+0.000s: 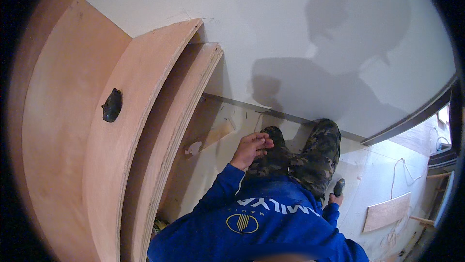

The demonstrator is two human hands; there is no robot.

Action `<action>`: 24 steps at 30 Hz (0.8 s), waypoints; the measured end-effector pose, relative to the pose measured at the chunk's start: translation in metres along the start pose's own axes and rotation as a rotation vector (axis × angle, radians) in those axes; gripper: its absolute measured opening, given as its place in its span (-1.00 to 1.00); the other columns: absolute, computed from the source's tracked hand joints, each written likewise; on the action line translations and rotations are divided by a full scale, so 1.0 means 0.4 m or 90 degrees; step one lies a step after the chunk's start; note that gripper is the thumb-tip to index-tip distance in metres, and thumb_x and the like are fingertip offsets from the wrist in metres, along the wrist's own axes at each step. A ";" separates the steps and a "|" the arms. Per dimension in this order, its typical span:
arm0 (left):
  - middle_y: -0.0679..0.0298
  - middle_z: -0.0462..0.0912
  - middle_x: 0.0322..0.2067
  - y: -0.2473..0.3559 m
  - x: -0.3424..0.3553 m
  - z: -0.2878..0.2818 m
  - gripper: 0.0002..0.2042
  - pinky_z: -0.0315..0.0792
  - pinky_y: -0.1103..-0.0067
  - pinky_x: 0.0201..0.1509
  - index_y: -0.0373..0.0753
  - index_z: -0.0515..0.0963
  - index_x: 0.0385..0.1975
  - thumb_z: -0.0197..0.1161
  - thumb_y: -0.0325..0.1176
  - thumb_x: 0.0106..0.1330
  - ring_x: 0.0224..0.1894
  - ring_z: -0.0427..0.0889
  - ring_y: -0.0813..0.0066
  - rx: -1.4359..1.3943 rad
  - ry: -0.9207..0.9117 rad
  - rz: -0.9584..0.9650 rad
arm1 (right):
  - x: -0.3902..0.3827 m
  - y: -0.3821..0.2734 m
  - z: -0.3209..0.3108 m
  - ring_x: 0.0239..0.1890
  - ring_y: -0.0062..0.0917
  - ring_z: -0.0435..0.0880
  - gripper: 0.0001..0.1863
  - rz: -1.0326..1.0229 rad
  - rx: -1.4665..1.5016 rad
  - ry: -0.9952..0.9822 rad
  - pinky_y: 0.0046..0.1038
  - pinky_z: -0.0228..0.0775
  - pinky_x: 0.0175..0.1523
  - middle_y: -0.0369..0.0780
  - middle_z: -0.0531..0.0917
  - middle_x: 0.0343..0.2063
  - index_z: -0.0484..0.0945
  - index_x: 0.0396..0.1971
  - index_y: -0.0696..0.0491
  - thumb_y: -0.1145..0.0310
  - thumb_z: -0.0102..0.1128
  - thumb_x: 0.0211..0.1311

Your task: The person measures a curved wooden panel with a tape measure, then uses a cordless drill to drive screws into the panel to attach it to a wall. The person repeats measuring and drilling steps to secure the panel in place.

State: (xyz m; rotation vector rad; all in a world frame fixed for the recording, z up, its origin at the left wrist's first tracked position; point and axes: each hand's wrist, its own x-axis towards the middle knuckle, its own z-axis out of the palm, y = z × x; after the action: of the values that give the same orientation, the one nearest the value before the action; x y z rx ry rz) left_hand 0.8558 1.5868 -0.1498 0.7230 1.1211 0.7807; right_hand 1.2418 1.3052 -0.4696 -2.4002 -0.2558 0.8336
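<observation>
Hands well apart: holding left hand (252,149) up over the left thigh, to the right of plywood unit (109,155), with fingers loosely bent and a little parted, seemingly around nothing. Gripping dark tool (340,185) in right hand (335,199), far to the right of plywood unit, with both legs in between; wrapping fingers around its near end, without showing how each one is sitting. Pointing dark tool away from the torso, with its long axis running roughly up the view and tipping slightly right; having it right at right hand and well apart from left hand.

Facing plywood unit with left hand as the nearer one. Seeing, on the middle board of plywood unit and well left of left hand, black rounded object (112,105), with its long axis running roughly along that board. Meeting raised edge of near board (183,112) and a shadowed gap in between.

Wearing camouflage trousers (319,141) and blue sweatshirt (193,228). Finding wood strip (219,133) on floor (356,170) just right of plywood unit; fronting white wall (271,20) beyond its far end, with broad shadows. Spotting plywood offcut (387,212) and thin cable (403,160) farthest right of plywood unit, past right hand.
</observation>
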 end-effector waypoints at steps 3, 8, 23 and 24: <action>0.18 0.71 -0.18 0.030 0.004 0.021 -0.83 0.59 0.51 -0.13 -0.26 0.53 -0.04 0.18 -0.40 0.44 -0.09 0.73 0.32 0.005 0.017 0.057 | -0.041 -0.108 -0.073 -0.59 -0.55 0.51 -0.88 -0.120 0.135 0.118 -0.42 0.33 -0.45 -0.31 0.56 -0.63 0.61 -0.44 0.12 0.42 0.27 -0.01; 0.19 0.71 -0.21 0.179 0.039 0.074 -0.81 0.56 0.49 -0.14 -0.23 0.48 -0.06 0.22 -0.32 0.45 -0.18 0.74 0.37 -0.054 -0.018 0.187 | -0.221 -0.413 -0.233 -0.50 -0.51 0.54 -0.74 -0.234 0.407 -0.032 -0.42 0.42 -0.34 -0.31 0.64 -0.46 0.64 -0.21 0.14 0.30 0.40 0.20; 0.19 0.68 -0.10 0.472 -0.029 0.202 -0.81 0.59 0.49 -0.03 -0.23 0.55 -0.08 0.17 -0.27 0.49 -0.09 0.71 0.37 -0.217 -0.137 0.403 | -0.618 -1.014 -0.121 -0.24 -0.31 0.73 -0.57 -0.739 0.430 -0.343 -0.39 0.58 -0.11 -0.19 0.72 -0.24 0.59 -0.12 0.04 0.37 0.48 -0.05; 0.19 0.68 -0.10 0.472 -0.035 0.202 -0.81 0.60 0.49 -0.04 -0.23 0.55 -0.08 0.17 -0.27 0.49 -0.09 0.71 0.38 -0.215 -0.138 0.408 | -0.641 -1.035 -0.119 -0.24 -0.30 0.73 -0.58 -0.834 0.375 -0.271 -0.39 0.58 -0.11 -0.19 0.72 -0.25 0.59 -0.12 0.04 0.37 0.48 -0.06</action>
State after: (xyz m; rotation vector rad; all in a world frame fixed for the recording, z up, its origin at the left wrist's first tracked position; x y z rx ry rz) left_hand 0.8965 1.6678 0.0351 0.8618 0.5302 1.3587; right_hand 1.0731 1.5298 -0.0688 -1.0647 -1.3297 0.5885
